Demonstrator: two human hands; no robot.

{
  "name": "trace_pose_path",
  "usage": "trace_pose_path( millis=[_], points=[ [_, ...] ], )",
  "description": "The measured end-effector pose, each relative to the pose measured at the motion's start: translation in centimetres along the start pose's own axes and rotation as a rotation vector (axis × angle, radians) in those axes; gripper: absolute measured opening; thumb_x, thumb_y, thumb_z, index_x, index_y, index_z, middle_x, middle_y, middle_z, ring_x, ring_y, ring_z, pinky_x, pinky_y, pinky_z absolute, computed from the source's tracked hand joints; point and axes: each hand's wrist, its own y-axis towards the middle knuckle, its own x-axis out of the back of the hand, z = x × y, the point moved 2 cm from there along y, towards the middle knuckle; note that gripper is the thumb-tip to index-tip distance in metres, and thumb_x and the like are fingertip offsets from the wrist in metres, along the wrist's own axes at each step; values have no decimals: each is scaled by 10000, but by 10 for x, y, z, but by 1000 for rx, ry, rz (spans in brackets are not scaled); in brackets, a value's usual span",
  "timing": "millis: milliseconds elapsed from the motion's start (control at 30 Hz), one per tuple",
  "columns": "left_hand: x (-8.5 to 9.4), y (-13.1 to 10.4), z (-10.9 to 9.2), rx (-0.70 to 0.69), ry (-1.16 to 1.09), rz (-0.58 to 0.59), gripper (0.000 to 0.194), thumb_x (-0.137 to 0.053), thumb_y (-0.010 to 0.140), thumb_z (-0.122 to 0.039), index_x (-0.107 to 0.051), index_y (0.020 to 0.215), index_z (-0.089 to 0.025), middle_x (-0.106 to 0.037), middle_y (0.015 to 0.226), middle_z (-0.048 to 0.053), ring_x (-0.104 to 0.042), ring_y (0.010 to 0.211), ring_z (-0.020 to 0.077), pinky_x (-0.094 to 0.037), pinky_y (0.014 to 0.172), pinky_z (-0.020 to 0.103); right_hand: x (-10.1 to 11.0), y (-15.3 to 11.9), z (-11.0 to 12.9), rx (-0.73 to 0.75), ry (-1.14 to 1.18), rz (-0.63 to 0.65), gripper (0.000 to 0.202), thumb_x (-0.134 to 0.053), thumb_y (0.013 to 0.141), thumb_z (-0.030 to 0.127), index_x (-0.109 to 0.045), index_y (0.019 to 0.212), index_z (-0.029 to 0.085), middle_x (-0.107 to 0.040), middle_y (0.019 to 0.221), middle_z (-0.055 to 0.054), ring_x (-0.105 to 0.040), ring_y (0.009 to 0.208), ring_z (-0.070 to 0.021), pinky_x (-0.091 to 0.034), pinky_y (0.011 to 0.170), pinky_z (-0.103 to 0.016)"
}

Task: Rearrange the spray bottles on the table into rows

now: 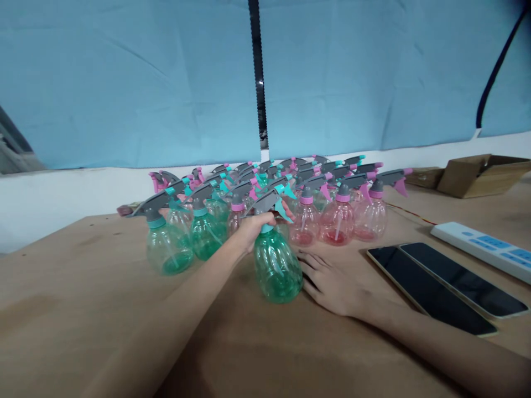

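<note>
Room for a hand to pass opens on the near side of the held green spray bottle (279,271), over the wooden table (290,354) between the two forearms. Left of that bottle, the left forearm (178,318) bars the way, with more tabletop beyond it. Behind it, the crowded spray bottles (305,225) block passage, their heads overlapping. On its right, the right hand (334,287) fills the low space just beside it; farther right, a hand could pass above two flat phones (431,290) and a power strip (489,250).
</note>
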Motion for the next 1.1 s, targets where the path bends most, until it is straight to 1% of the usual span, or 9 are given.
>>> trace_pose_path(
  millis=[100, 167, 267, 333, 433, 533, 633, 833, 1100],
  points=[
    [1, -1, 1, 21, -25, -24, 189, -471, 518, -162, -599, 656, -167, -623, 629, 17, -597, 643, 195, -476, 632, 331, 0, 0, 0, -8, 6, -4, 413, -355, 888, 229, -471, 1265, 106, -455, 1323, -151, -374, 1240, -252, -304, 1035, -451],
    [2, -1, 0, 3, -43, -29, 198, -473, 510, -154, -607, 657, -152, -626, 637, 18, -593, 625, 184, -471, 633, 320, -1, 0, 0, -6, -2, -5, 413, -359, 885, 223, -475, 1260, 96, -456, 1320, -157, -376, 1238, -256, -306, 1035, -450],
    [1, 1, 0, -38, -78, -22, 268, -480, 513, -136, -641, 728, -148, -665, 753, 28, -621, 728, 202, -474, 717, 333, -1, 0, -1, 7, -15, -9, 413, -359, 884, 213, -475, 1260, 89, -467, 1308, -158, -383, 1233, -250, -307, 1037, -439],
    [1, 2, 2, -63, -124, 12, 301, -485, 522, -132, -654, 770, -159, -675, 818, 30, -624, 820, 218, -469, 767, 343, -2, 0, -1, 15, -22, -10, 413, -358, 885, 213, -473, 1263, 94, -465, 1310, -153, -382, 1233, -248, -308, 1037, -436],
    [3, 5, 5, -87, -178, 43, 323, -489, 528, -130, -664, 797, -173, -676, 833, 23, -614, 896, 225, -465, 802, 350, -3, 0, -2, 15, -23, -14, 412, -359, 886, 213, -473, 1263, 92, -461, 1314, -155, -383, 1232, -250, -309, 1037, -438],
    [4, 6, 6, -79, -182, 56, 331, -491, 521, -131, -662, 801, -174, -677, 842, 27, -603, 931, 235, -464, 817, 366, -3, 0, -2, 9, -2, -25, 408, -364, 885, 215, -474, 1262, 103, -471, 1304, -153, -393, 1226, -246, -319, 1029, -440],
    [5, 6, 6, -58, -172, 57, 346, -488, 517, -137, -659, 816, -173, -678, 854, 34, -592, 957, 242, -460, 834, 379, -3, -1, -2, 6, 3, -21, 410, -361, 885, 217, -472, 1265, 105, -469, 1307, -150, -387, 1231, -246, -317, 1031, -440],
    [5, 8, 7, -49, -161, 78, 344, -478, 516, -134, -652, 809, -181, -674, 864, 30, -586, 975, 237, -462, 825, 361, -3, 0, -3, 17, 6, -32, 405, -360, 884, 216, -482, 1253, 103, -476, 1300, -158, -390, 1228, -248, -314, 1031, -446],
    [3, 6, 5, -58, -172, 49, 331, -489, 513, -130, -653, 797, -170, -668, 831, 32, -604, 904, 234, -474, 790, 356, -3, 0, -2, 6, -11, -1, 417, -360, 887, 222, -470, 1266, 89, -460, 1313, -163, -372, 1244, -247, -299, 1040, -436]
  ],
)
